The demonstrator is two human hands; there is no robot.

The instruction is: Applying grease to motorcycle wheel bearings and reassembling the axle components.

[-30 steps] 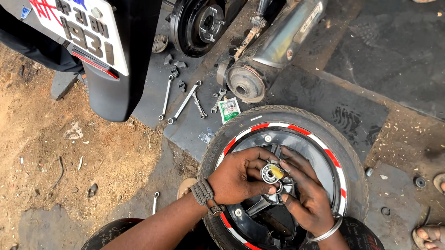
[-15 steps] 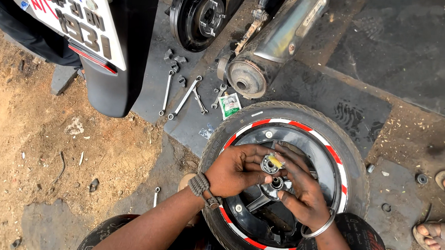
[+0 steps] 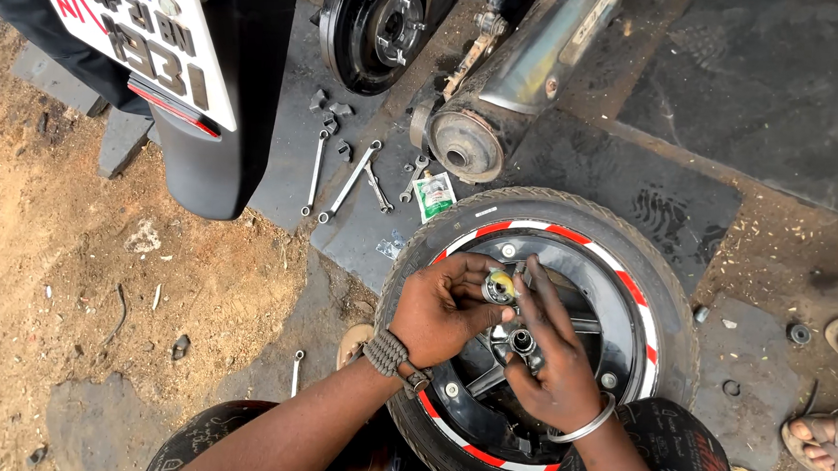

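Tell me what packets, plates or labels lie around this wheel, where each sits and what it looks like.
Number plate: top left, on the black rear of a vehicle; white rectangle with dark characters and red strokes.
Small sachet: on the dark slab just above the tyre, beside the spanners; white and green, crumpled.

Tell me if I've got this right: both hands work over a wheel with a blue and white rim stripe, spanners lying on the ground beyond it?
Not quite: the head view shows the wheel's rim stripe is red and white, not blue. The left hand, right hand and spanners are as you say.
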